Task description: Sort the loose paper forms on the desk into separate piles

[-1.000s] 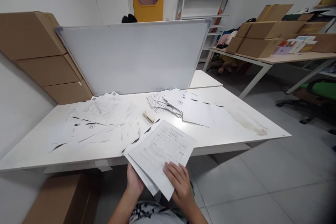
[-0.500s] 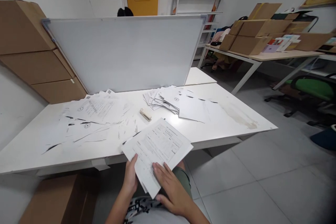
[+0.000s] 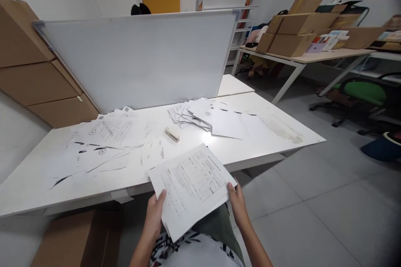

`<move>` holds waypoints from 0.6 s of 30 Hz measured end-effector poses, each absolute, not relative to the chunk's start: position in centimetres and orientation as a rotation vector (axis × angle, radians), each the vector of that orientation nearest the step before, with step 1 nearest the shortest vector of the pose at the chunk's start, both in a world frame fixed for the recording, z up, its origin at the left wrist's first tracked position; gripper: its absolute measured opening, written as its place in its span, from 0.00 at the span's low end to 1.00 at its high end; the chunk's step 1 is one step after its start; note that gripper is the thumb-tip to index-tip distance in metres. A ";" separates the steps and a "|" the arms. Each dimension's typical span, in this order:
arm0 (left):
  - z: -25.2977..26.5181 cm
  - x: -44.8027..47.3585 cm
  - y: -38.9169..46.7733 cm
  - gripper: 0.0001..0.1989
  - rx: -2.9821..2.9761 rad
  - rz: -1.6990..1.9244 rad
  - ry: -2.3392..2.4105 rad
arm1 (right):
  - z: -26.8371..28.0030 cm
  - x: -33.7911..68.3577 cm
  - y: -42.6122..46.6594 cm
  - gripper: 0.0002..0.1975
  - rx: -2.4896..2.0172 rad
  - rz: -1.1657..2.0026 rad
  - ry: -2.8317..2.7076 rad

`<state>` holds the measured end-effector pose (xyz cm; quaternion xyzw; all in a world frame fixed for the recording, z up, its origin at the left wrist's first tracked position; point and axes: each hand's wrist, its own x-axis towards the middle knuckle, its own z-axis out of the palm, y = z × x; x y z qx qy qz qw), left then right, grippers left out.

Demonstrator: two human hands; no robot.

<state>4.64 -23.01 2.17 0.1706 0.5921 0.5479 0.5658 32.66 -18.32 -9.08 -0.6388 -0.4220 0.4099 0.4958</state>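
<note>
We begin with the white worktop (image 3: 244,148), which spans the view and carries the papers. Along its back stands a whiteboard (image 3: 138,60), its left edge close beside stacked cardboard boxes (image 3: 40,79); these may help keep it upright, though we cannot see what props it. At left on the worktop we find a broad spread of papers (image 3: 115,127), and at right a fanned pile (image 3: 227,123), the two well apart, presumably so that they do not mix. The held sheets (image 3: 191,187) lie between the hands, over the lap and before the worktop's front edge, printed face up and slightly turned. The left hand (image 3: 154,212) has its fingers clamped on their near left edge, thumb on top; the right hand (image 3: 238,204) pinches the right edge likewise. We judge that gripping opposite edges keeps the sheets flat and aligned, with most of the print uncovered. Smallest is what we take for a stapler (image 3: 172,134), lying between the two paper groups, within easy reach of either hand.
</note>
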 end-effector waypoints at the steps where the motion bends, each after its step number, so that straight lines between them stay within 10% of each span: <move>1: 2.2 4.4 -23.0 0.25 0.405 1.280 1.411 | -8.5 33.0 -17.8 0.40 -1.583 1.072 -0.931; 8: 2.1 3.0 -23.3 0.21 0.348 1.235 1.456 | -4.6 32.1 -17.6 0.22 -1.390 1.445 -0.683; 18: 2.1 2.4 -22.9 0.18 0.374 1.187 1.500 | -3.9 33.9 -18.7 0.26 -1.327 1.422 -0.842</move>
